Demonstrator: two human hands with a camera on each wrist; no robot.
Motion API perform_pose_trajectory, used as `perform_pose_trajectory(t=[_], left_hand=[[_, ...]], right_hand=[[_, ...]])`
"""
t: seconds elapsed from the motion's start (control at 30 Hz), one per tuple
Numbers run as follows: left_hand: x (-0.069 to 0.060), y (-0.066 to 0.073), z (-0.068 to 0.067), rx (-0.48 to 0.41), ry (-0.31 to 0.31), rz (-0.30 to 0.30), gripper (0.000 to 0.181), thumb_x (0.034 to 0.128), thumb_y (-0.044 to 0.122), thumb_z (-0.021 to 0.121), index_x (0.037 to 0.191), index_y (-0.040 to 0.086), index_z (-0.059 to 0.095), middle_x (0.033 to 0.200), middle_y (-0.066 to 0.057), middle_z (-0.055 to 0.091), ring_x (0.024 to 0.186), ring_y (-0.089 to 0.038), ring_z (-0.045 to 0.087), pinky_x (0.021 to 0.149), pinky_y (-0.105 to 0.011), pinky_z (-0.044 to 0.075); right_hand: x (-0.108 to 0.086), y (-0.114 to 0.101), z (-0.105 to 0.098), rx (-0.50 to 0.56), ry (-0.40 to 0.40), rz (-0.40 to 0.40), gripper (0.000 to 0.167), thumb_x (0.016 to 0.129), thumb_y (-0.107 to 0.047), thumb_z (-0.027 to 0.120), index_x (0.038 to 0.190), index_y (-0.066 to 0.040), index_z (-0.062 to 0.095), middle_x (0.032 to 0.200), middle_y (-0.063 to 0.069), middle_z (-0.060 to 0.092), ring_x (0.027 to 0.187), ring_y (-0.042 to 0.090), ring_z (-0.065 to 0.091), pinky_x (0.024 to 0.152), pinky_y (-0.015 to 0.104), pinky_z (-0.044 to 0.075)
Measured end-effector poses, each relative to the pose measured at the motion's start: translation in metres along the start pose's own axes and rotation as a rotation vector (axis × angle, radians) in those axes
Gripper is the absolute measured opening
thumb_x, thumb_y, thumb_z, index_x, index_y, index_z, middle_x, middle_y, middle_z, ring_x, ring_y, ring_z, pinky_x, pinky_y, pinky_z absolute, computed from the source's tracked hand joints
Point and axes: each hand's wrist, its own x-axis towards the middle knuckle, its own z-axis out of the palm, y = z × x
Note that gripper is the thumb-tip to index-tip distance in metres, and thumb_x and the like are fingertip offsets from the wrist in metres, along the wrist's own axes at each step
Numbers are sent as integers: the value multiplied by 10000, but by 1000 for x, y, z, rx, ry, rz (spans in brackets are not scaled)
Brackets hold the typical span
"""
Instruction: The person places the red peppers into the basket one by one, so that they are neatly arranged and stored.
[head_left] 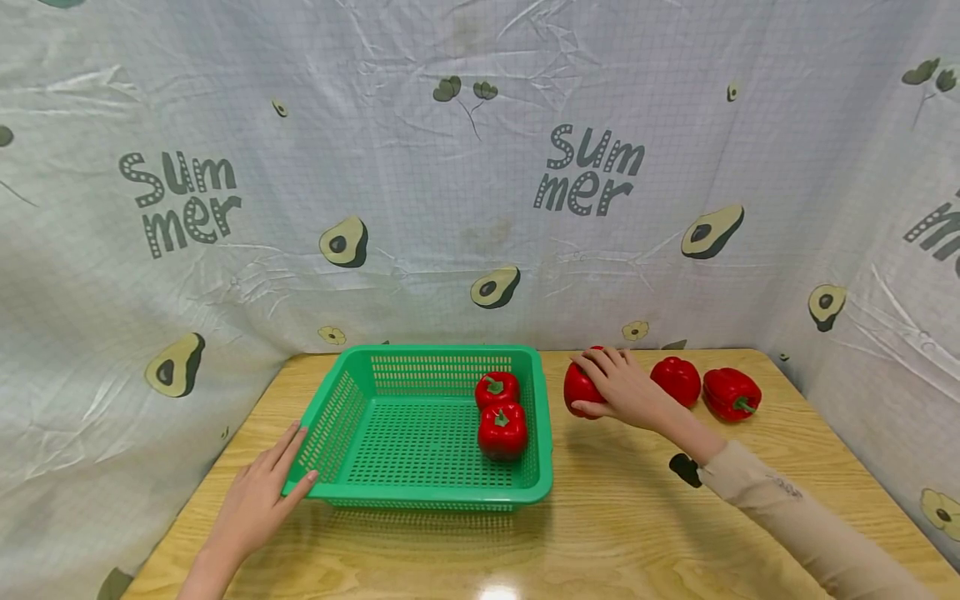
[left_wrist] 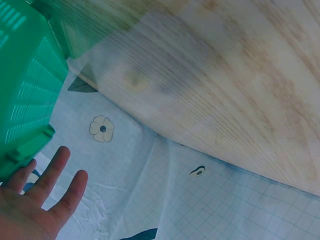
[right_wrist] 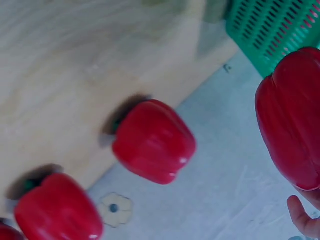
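My left hand (head_left: 258, 492) rests with extended fingers at the left front corner of a green plastic basket (head_left: 427, 493). In the left wrist view its fingers (left_wrist: 50, 172) spread beside the basket wall (left_wrist: 30, 95). Two red bell peppers, a front one (head_left: 502, 433) and a back one (head_left: 497, 388), are inside along the basket's right side. Just right of the basket, my right hand (head_left: 626, 387) grips another red bell pepper (head_left: 579, 390) from above. That held pepper (right_wrist: 292, 120) fills the right edge of the right wrist view.
On the wooden table (head_left: 622, 533), a red bell pepper (head_left: 677, 382) and one on its side (head_left: 732, 394) lie farther right. The right wrist view shows a near pepper (right_wrist: 154, 141), another (right_wrist: 59, 207) and part of a third. A patterned cloth (head_left: 420, 208) hangs behind.
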Motion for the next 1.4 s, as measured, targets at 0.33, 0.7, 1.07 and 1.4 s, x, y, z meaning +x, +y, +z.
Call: perform_pose_trajectory(t=[0.33,0.7,1.07,1.4], left_hand=[[-2,-2,-1,3,9,8,637,894,372,496,1406,61,280,1421,-173,319,1128,-437,455,819,-610,378],[-1,-4,-2,4,-4,5,644,894,385,492,1407,59,277,1422,-176,316,1145,-441,440,834,-628,361],[-2,-4,-2,7,-19,5,644,894,387,490,1404,54,281,1425,-176,310,1149,-442,438,837,-635,356],[-4,-4,-3,16,-11,14,638,891,380,497,1398,51,295,1417,-178,325,1138,-431,450,822,-621,374]], right_hand=[[33,-11,-10,-14,105,-84,613,814,-504,555,1221,-49,500,1104,133,557,971,286,493,779,428,410],[67,-29,-21,-12,110,-119,659,834,-568,476,1274,-79,458,1142,118,543,991,269,488,804,416,395],[106,-52,-25,3,132,-136,698,775,-518,594,1298,-82,442,1158,106,534,996,265,484,808,414,402],[136,-76,-24,95,50,-65,686,795,-522,573,1309,-93,423,1211,108,494,1062,281,446,859,435,380]])
